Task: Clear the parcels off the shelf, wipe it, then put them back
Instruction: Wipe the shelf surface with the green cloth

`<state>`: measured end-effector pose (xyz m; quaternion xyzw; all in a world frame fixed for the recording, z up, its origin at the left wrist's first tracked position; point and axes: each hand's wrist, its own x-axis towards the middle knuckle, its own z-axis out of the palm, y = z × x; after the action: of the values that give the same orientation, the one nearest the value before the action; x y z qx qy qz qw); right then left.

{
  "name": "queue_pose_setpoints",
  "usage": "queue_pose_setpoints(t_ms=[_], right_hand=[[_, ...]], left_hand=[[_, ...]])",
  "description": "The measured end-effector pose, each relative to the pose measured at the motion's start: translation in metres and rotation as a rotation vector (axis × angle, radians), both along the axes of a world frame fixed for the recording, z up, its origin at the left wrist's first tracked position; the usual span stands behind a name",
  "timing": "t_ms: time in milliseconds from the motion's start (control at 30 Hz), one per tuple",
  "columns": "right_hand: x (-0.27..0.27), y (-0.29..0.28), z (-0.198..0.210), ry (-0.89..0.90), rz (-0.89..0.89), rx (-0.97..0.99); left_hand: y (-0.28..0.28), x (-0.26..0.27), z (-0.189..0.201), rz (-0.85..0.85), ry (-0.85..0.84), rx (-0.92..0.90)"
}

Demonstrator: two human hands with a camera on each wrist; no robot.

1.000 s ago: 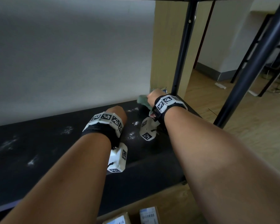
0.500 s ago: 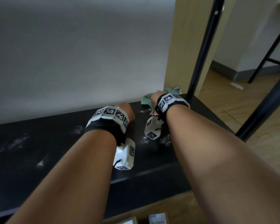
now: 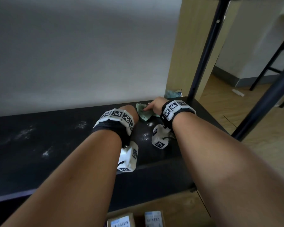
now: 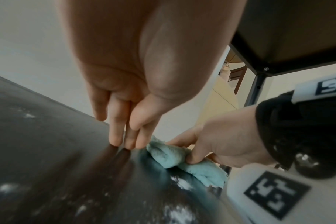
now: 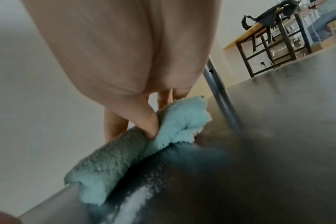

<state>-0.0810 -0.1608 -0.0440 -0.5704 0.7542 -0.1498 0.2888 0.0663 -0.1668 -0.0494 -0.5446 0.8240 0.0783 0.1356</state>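
A dusty black shelf [image 3: 39,145] bears a crumpled blue-green cloth [image 3: 142,112] at its far right end.

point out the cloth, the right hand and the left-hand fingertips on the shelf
cloth [image 5: 180,121]: right wrist view, on the pale blue fold beside the thumb.
right hand [image 4: 220,136]: left wrist view, on the back of the hand gripping the cloth.
left-hand fingertips [image 4: 115,139]: left wrist view, on a straight finger touching the shelf [image 3: 39,145].

Cloth [image 3: 143,112] on shelf [image 3: 56,145] near rear right post [image 3: 203,54]; parcels [image 3: 121,221] on floor before shelf
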Motion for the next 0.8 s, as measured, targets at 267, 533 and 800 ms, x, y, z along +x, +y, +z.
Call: queue_pose_setpoints(t_ms=[267, 533, 800], right_hand=[[0.007, 0.041, -0.002, -0.174, -0.083, 0.009], [0.001, 0.093, 0.017, -0.076, -0.106, -0.071], [-0.019, 0.09, 0.019, 0.35, -0.194, 0.194]], left_hand=[[0.025, 0.007, -0.015, -0.075, 0.033, -0.055], [0.043, 0.01, -0.015, -0.018, 0.111, -0.033], [0.019, 0.0, -0.023, 0.041, 0.035, 0.08]])
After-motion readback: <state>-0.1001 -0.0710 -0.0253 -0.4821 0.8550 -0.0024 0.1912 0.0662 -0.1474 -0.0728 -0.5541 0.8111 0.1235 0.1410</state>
